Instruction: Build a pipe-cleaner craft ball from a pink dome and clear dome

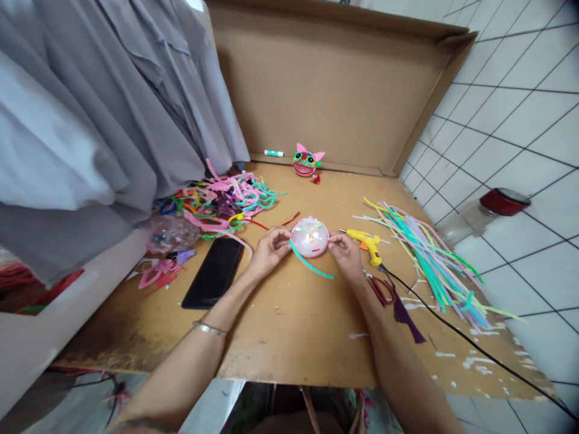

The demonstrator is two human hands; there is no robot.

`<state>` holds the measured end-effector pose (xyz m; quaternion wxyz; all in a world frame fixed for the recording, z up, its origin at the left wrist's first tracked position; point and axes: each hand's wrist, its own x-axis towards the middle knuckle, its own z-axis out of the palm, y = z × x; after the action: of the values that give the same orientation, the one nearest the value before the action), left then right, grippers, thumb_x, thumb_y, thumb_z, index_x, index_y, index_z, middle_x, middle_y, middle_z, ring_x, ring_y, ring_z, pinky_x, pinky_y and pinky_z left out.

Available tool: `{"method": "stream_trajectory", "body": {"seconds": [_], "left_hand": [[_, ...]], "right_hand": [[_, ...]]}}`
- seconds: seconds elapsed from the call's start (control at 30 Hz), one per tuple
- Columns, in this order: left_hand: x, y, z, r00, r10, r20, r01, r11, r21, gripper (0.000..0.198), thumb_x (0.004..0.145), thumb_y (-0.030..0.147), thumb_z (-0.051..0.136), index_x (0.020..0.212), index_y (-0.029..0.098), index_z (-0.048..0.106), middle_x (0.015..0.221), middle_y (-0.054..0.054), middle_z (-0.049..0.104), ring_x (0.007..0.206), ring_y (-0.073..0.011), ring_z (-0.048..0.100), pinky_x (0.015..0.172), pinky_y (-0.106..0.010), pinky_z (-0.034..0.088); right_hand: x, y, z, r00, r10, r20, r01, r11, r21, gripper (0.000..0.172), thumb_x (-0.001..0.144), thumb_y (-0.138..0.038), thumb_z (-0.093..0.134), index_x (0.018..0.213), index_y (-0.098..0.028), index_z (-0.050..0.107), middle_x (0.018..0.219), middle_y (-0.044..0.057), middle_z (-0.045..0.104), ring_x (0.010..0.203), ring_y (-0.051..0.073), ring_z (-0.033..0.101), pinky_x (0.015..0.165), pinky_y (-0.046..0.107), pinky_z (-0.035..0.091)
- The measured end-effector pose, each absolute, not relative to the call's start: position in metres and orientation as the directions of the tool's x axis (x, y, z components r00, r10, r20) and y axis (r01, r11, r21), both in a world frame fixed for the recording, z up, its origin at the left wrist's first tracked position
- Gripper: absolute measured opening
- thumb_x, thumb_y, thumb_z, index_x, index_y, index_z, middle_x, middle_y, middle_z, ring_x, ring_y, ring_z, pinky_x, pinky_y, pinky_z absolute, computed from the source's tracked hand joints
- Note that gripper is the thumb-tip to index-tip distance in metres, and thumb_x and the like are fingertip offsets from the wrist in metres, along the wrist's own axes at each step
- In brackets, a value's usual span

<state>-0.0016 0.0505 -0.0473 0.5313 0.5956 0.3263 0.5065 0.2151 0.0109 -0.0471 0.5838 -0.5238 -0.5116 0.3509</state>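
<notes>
A clear round plastic shell (310, 237) with a pink-red edge is held between my two hands over the middle of the table. My left hand (273, 246) pinches its left rim, where a teal pipe cleaner (312, 267) hangs down and curves right. My right hand (344, 248) pinches the right rim. Small coloured pieces show on or through the shell. Just right of my right hand lies a yellow glue gun (368, 242). Red-handled scissors (382, 290) are partly hidden by my right forearm.
Tangled pipe cleaners (239, 196) and a black phone (212, 274) are on the left. Straight pipe cleaners (425, 259), a purple tassel (406, 316) and a black cord (452, 328) are on the right. A decorated animal face (305, 161) and glue stick (274, 153) sit behind, by a cardboard panel (335, 90).
</notes>
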Motion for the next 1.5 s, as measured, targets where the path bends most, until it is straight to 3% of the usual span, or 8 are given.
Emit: {"method": "stream_trajectory", "body": {"seconds": [0.3,0.67,0.77,0.87,1.0,1.13,1.33,1.5], "left_hand": [[0.0,0.051,-0.052,0.233,0.928,0.29,-0.047,-0.287,0.957,0.024,0.068,0.029,0.073,0.083,0.017,0.059,0.095,-0.005,0.06,0.082,-0.0135,0.059,0.078,-0.027,0.051],[0.002,0.048,-0.046,0.224,0.91,0.348,0.066,-0.37,0.927,0.015,0.068,0.025,0.07,0.077,0.017,0.061,0.089,-0.004,0.059,0.082,-0.0153,0.057,0.073,-0.026,0.047],[0.001,0.05,-0.047,0.22,0.909,0.355,0.091,-0.381,0.92,0.015,0.068,0.027,0.07,0.076,0.017,0.062,0.09,-0.005,0.06,0.085,-0.0166,0.057,0.075,-0.028,0.047],[0.0,0.051,-0.047,0.219,0.903,0.37,0.114,-0.4,0.91,0.013,0.069,0.027,0.07,0.076,0.018,0.064,0.092,-0.006,0.061,0.087,-0.0177,0.058,0.078,-0.029,0.047],[-0.001,0.049,-0.044,0.223,0.904,0.365,0.134,-0.399,0.907,0.01,0.072,0.026,0.068,0.076,0.018,0.064,0.092,-0.006,0.061,0.086,-0.0177,0.059,0.079,-0.03,0.047],[-0.001,0.05,-0.045,0.218,0.906,0.363,0.131,-0.396,0.909,0.01,0.072,0.026,0.067,0.076,0.018,0.064,0.091,-0.005,0.061,0.084,-0.0171,0.058,0.078,-0.03,0.047],[-0.003,0.052,-0.048,0.214,0.909,0.359,0.166,-0.396,0.903,0.009,0.072,0.025,0.066,0.076,0.017,0.063,0.089,-0.004,0.061,0.083,-0.0166,0.057,0.078,-0.029,0.046],[-0.002,0.05,-0.044,0.216,0.907,0.361,0.188,-0.401,0.897,0.006,0.072,0.023,0.064,0.075,0.017,0.062,0.088,-0.004,0.062,0.082,-0.0163,0.057,0.075,-0.028,0.046]], "right_hand": [[0.219,0.003,-0.033,0.208,0.93,0.302,0.271,0.242,-0.932,0.029,0.074,-0.05,0.065,0.083,-0.022,0.065,0.1,0.007,0.067,0.097,0.023,0.063,0.089,0.039,0.052],[0.212,0.001,-0.031,0.232,0.937,0.262,0.251,0.203,-0.946,0.038,0.073,-0.054,0.067,0.091,-0.022,0.059,0.098,0.008,0.067,0.087,0.022,0.065,0.085,0.041,0.054],[0.216,-0.001,-0.027,0.131,0.949,0.285,0.297,0.237,-0.925,0.032,0.07,-0.05,0.071,0.082,-0.022,0.061,0.108,0.009,0.066,0.103,0.025,0.063,0.093,0.045,0.05],[0.222,-0.004,-0.022,-0.016,0.951,0.309,0.413,0.288,-0.864,0.028,0.061,-0.043,0.08,0.072,-0.023,0.065,0.123,0.009,0.062,0.125,0.03,0.052,0.106,0.05,0.04],[0.229,-0.009,-0.014,-0.177,0.958,0.227,0.453,0.284,-0.845,0.038,0.048,-0.04,0.088,0.076,-0.024,0.07,0.141,0.007,0.051,0.139,0.032,0.038,0.111,0.052,0.033],[0.231,-0.014,-0.001,-0.245,0.961,0.124,0.36,0.209,-0.909,0.04,0.048,-0.047,0.088,0.079,-0.025,0.073,0.147,0.005,0.046,0.144,0.032,0.027,0.117,0.051,0.022],[0.235,-0.02,0.016,-0.291,0.947,0.135,0.219,0.203,-0.954,0.058,0.073,-0.076,0.053,0.087,-0.025,0.076,0.13,0.006,0.062,0.144,0.028,0.028,0.118,0.049,0.017],[0.238,-0.014,0.01,-0.32,0.943,0.09,0.315,0.195,-0.929,0.044,0.06,-0.06,0.078,0.087,-0.024,0.075,0.142,0.006,0.052,0.145,0.032,0.025,0.117,0.052,0.019]]}}
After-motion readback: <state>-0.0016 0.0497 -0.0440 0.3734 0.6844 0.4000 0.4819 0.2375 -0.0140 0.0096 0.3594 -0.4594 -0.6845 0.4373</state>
